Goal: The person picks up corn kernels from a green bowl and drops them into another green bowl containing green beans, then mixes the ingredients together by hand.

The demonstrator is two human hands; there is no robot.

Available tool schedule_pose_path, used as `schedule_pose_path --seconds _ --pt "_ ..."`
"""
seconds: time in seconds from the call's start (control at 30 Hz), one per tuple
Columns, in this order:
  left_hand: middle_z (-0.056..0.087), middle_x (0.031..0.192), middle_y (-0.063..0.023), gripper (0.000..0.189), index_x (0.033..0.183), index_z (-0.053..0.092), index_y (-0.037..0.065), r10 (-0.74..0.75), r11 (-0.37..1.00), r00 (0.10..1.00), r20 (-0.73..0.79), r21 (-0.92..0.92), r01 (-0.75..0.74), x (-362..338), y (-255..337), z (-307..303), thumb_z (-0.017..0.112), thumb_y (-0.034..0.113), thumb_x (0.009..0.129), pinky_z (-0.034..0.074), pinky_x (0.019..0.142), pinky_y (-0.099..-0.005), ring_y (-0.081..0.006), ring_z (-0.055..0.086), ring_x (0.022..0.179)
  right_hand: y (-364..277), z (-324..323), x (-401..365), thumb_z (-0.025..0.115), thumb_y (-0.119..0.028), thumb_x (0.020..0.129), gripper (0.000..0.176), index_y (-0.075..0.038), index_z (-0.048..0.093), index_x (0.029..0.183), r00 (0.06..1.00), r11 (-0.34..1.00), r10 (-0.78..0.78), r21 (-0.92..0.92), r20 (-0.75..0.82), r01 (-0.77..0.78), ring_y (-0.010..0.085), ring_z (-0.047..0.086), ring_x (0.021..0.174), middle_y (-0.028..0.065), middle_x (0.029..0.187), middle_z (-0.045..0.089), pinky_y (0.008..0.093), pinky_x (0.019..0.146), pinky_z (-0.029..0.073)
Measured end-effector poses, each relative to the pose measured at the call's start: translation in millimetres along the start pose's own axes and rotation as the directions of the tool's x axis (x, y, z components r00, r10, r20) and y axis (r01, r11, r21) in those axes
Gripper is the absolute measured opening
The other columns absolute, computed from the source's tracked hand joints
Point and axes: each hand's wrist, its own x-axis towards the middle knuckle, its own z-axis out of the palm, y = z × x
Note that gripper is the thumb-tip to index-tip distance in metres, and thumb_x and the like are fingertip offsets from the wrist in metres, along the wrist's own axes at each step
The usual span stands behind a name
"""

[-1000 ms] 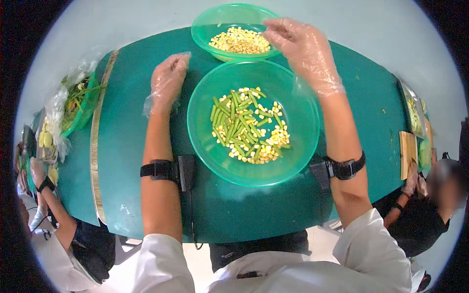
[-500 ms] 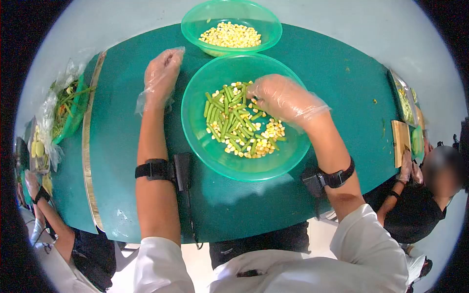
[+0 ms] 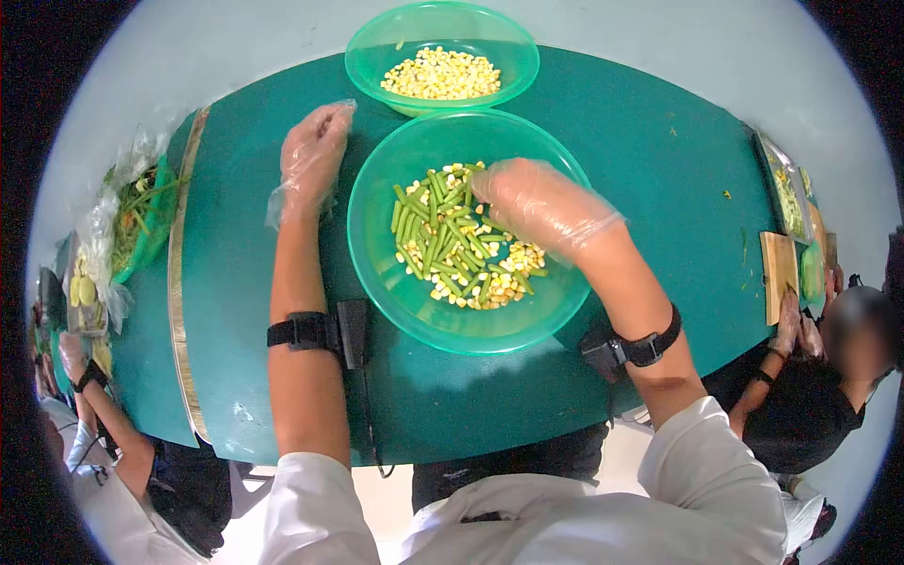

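Observation:
A large green see-through bowl (image 3: 377,282) sits in front of me with cut green bean pieces (image 3: 438,226) and yellow corn kernels (image 3: 490,290) in it. My right hand (image 3: 541,202), in a clear plastic glove, reaches over the bowl's right side. Its fingers are bent together at the edge of the beans; their tips are partly hidden, so what they grip cannot be made out. Left of the bowl, my gloved left hand (image 3: 315,155) rests by the table with its fingers curled closed and nothing showing in them.
Behind stands a second green bowl (image 3: 363,75) with corn kernels (image 3: 443,75). At left are a green basket of vegetable scraps (image 3: 137,226) and plastic bags. A tray (image 3: 786,188) and a cutting board (image 3: 780,273) lie at right, near a co-worker's hands (image 3: 796,325). Another person's hand (image 3: 73,353) shows far left.
My right hand has shifted slightly left within the bowl, its fingers still by the beans. The left hand stays curled in place. The whole view has shifted a little.

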Motion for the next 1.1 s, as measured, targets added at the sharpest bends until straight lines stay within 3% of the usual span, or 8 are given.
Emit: schedule_pose_path --seconds 0.27,0.5,0.6,0.77,0.97,1.1 --pt "0.062 0.077 0.0006 0.035 0.107 0.072 0.004 -0.079 0.996 0.997 0.028 -0.034 0.08 2 12 6 0.066 0.034 0.09 0.045 0.068 -0.0265 -0.0085 0.052 0.071 4 3 -1 0.056 -0.003 0.079 0.013 0.001 0.059 0.091 1.0 0.999 0.015 0.031 -0.025 -0.014 0.0421 0.062 0.087 0.0216 0.09 0.064 0.0496 0.076 0.05" --pt "0.068 0.083 -0.0035 0.037 0.109 0.071 0.004 -0.016 1.0 1.0 0.007 0.006 0.016 7 9 9 0.066 0.035 0.09 0.048 0.073 -0.0285 -0.0113 0.059 0.075 3 3 -1 0.057 -0.004 0.081 0.012 0.001 0.06 0.092 0.997 0.999 -0.006 -0.037 -0.08 0.003 0.0415 0.063 0.088 0.0207 0.093 0.061 0.0495 0.078 0.051" --pt "0.069 0.084 -0.0043 0.037 0.11 0.071 0.004 -0.039 0.999 0.999 0.022 0.003 0.038 7 7 9 0.065 0.035 0.09 0.048 0.075 -0.0292 -0.0118 0.06 0.077 5 3 -1 0.057 -0.004 0.081 0.013 0.002 0.061 0.092 0.996 0.999 -0.043 -0.013 -0.072 0.042 0.0414 0.063 0.089 0.0211 0.095 0.061 0.0495 0.079 0.052" --pt "0.068 0.083 -0.0035 0.036 0.109 0.072 0.005 -0.071 0.996 0.997 0.026 0.05 0.07 7 8 8 0.065 0.035 0.09 0.048 0.074 -0.0283 -0.0111 0.059 0.076 0 1 0 0.056 -0.003 0.08 0.014 0.002 0.061 0.092 0.999 0.999 0.019 -0.048 -0.027 -0.021 0.0417 0.063 0.09 0.022 0.094 0.061 0.0489 0.08 0.052" --pt "0.067 0.082 -0.0024 0.035 0.108 0.071 0.004 -0.062 0.994 0.997 0.038 -0.092 0.065 4 5 11 0.065 0.035 0.091 0.047 0.074 -0.0278 -0.0095 0.057 0.076 1 3 -1 0.055 -0.002 0.081 0.016 0.002 0.061 0.095 0.997 0.997 0.073 -0.03 0.023 -0.072 0.0419 0.063 0.089 0.023 0.094 0.061 0.0495 0.079 0.051" --pt "0.069 0.085 -0.0039 0.035 0.108 0.071 0.004 -0.095 0.995 0.995 0.035 0.027 0.094 0 19 7 0.065 0.034 0.091 0.048 0.075 -0.0284 -0.0102 0.058 0.078 -1 2 -3 0.054 -0.002 0.082 0.018 0.002 0.06 0.098 0.997 0.997 0.076 -0.028 -0.002 -0.076 0.0423 0.063 0.088 0.0233 0.093 0.061 0.0501 0.078 0.051"
